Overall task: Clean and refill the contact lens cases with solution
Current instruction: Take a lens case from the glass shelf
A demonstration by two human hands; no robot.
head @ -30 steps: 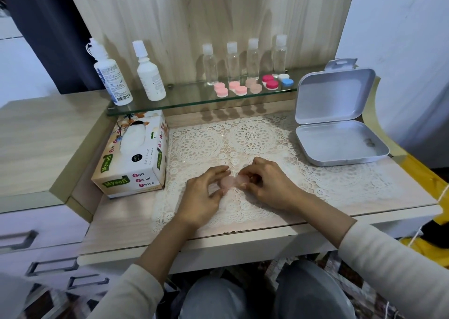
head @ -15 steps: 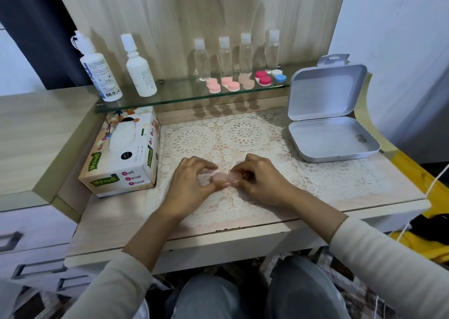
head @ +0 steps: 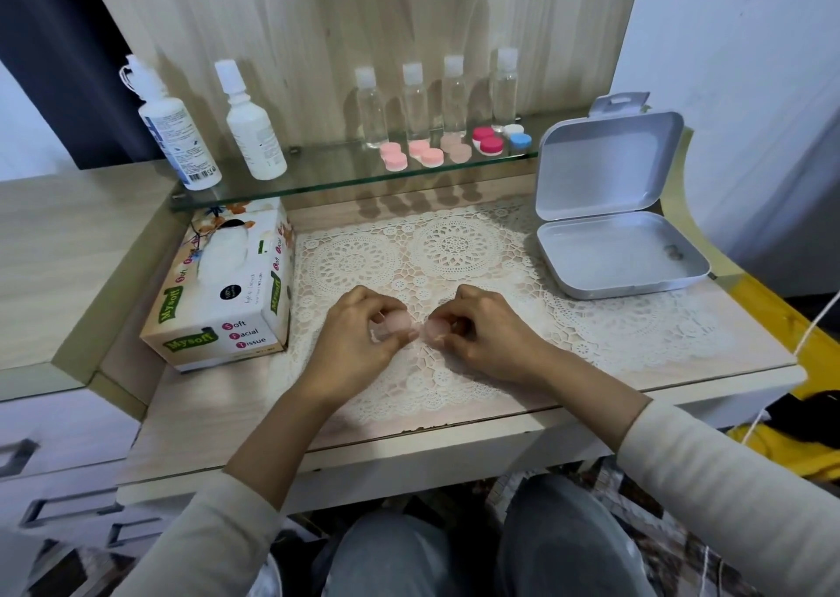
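Observation:
A pale pink contact lens case [head: 416,326] lies on the lace mat [head: 454,251] in front of me. My left hand [head: 359,337] pinches its left cap with curled fingers, and my right hand [head: 482,330] pinches its right cap. Much of the case is hidden by my fingers. Several more lens cases [head: 432,153], pink, beige, red and blue-white, sit in a row on the glass shelf [head: 327,178]. Two white solution bottles [head: 254,132] stand at the shelf's left end.
A tissue box [head: 227,292] stands left of the mat. An open white hinged box [head: 613,241] sits at the right. Several small clear bottles [head: 436,96] line the back of the shelf. Drawers are at lower left.
My hands have drawn slightly apart on the case, each now on its own cap. The camera has shifted a little, so the scene sits lower and to the left.

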